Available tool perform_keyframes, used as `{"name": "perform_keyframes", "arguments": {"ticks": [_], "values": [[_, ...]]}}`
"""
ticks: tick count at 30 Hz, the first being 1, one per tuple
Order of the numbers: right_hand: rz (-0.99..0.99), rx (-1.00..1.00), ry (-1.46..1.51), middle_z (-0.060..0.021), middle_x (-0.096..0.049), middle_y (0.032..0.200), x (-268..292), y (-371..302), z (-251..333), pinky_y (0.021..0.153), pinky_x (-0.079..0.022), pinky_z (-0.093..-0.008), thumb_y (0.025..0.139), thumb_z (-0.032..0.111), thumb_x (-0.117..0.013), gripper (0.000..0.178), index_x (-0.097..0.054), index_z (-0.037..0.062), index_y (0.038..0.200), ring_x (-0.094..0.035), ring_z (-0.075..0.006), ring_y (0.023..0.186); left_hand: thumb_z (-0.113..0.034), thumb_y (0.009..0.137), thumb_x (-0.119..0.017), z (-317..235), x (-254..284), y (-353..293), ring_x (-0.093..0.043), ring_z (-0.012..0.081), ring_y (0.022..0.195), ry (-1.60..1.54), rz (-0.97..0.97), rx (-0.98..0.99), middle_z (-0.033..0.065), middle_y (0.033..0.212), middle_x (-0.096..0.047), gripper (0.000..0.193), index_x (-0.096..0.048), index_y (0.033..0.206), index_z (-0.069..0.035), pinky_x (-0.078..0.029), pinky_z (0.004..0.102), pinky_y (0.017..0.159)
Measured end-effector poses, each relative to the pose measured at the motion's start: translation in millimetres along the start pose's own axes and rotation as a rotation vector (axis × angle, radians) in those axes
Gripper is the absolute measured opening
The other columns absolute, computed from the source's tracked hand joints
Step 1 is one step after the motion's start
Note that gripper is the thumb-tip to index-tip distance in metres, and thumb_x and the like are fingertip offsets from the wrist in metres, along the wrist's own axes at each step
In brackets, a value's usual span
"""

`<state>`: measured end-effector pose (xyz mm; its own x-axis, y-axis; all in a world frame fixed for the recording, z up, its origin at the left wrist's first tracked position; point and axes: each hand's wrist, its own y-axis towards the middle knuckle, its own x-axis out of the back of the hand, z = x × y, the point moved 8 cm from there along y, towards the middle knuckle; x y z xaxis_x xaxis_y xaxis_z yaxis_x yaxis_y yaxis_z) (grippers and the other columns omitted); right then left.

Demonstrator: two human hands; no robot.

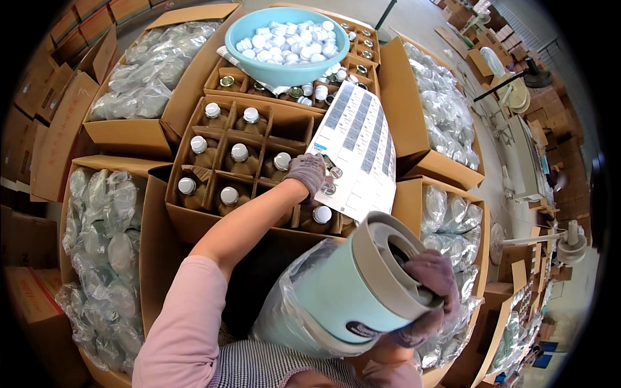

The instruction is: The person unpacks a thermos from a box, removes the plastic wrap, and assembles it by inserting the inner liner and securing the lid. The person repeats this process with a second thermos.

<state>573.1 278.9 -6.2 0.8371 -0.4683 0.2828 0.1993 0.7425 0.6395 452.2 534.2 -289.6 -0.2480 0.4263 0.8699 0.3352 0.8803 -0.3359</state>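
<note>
My right hand [435,284], in a greyish-purple glove, wraps round the grey top of a large pale blue-green insulated jug [323,294]. The jug leans against my front, its top tilted to the right, and clear plastic covers its lower part. My gloved left hand [306,174] reaches forward with curled fingers at the left edge of a white printed sheet [365,139]. Small shiny metal pieces [333,172] lie by its fingertips; whether the fingers grip one is hidden. Beneath that hand stands a divided carton [184,158] of brownish jugs with white caps [239,152].
A light blue basin [234,55] full of white lids rests on another divided carton behind. Open cartons of plastic-wrapped items flank me on the left [103,239] and right [446,110]. A fan-like stand [537,74] and stacked boxes are farther right.
</note>
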Motion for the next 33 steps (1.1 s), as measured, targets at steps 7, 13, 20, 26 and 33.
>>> {"name": "perform_keyframes", "arguments": {"ticks": [7, 13, 20, 26, 33], "values": [[0.189, -0.095, 0.059, -0.0172, -0.07, 0.09, -31.6, 23.5, -17.6, 0.082, -0.052, -0.0391, 0.072, 0.014, -0.058, 0.029, -0.071, -0.0027, 0.091, -0.065, -0.0309, 0.086, -0.017, 0.091, -0.06, 50.2, 39.8, -28.5, -0.058, 0.0297, 0.082, -0.381, -0.596, -0.252, 0.0138, 0.094, -0.058, 0.016, -0.05, 0.094, -0.005, -0.046, 0.047, 0.076], [0.269, -0.251, 0.172, -0.0144, -0.069, 0.092, -49.6, 16.2, -41.8, 0.081, -0.05, -0.0319, 0.086, 0.014, -0.062, 0.023, -0.072, -0.0013, 0.098, -0.065, -0.0209, 0.086, -0.021, 0.099, -0.045, 48.1, 154.5, -221.2, -0.056, 0.0094, 0.071, -1.359, -0.244, -0.416, 0.0036, 0.087, -0.061, 0.03, -0.058, 0.12, -0.004, -0.044, 0.0226, 0.06], [0.285, -0.33, 0.183, -0.0055, -0.069, 0.086, -68.2, 8.0, -28.1, 0.077, -0.046, -0.0277, 0.094, 0.031, -0.058, 0.035, -0.072, -0.0012, 0.097, -0.058, -0.011, 0.082, -0.001, 0.09, -0.06, -3.7, 144.8, -311.1, -0.053, 0.0127, 0.056, -0.63, -0.438, -0.638, 0.007, 0.073, -0.055, 0.009, -0.058, 0.099, 0.001, -0.042, 0.0275, 0.053], [0.288, -0.329, 0.194, -0.0127, -0.071, 0.09, -69.4, 6.7, -15.7, 0.081, -0.05, -0.0309, 0.088, 0.017, -0.066, 0.023, -0.072, -0.0032, 0.096, -0.064, -0.0169, 0.085, -0.008, 0.088, -0.068, -14.2, 153.1, -326.3, -0.06, 0.0282, 0.064, -0.565, -0.406, -0.615, 0.0136, 0.074, -0.06, 0.012, -0.062, 0.096, -0.001, -0.048, 0.035, 0.06], [0.268, -0.346, 0.207, -0.0127, -0.071, 0.09, -68.1, 3.0, -14.3, 0.081, -0.05, -0.0302, 0.087, 0.022, -0.069, 0.026, -0.072, -0.0032, 0.094, -0.065, -0.0167, 0.084, -0.014, 0.085, -0.074, -30.9, 167.9, -344.2, -0.057, 0.0318, 0.06, -0.324, -0.591, -0.72, 0.0114, 0.07, -0.058, 0.018, -0.064, 0.092, -0.001, -0.048, 0.0383, 0.058]]}}
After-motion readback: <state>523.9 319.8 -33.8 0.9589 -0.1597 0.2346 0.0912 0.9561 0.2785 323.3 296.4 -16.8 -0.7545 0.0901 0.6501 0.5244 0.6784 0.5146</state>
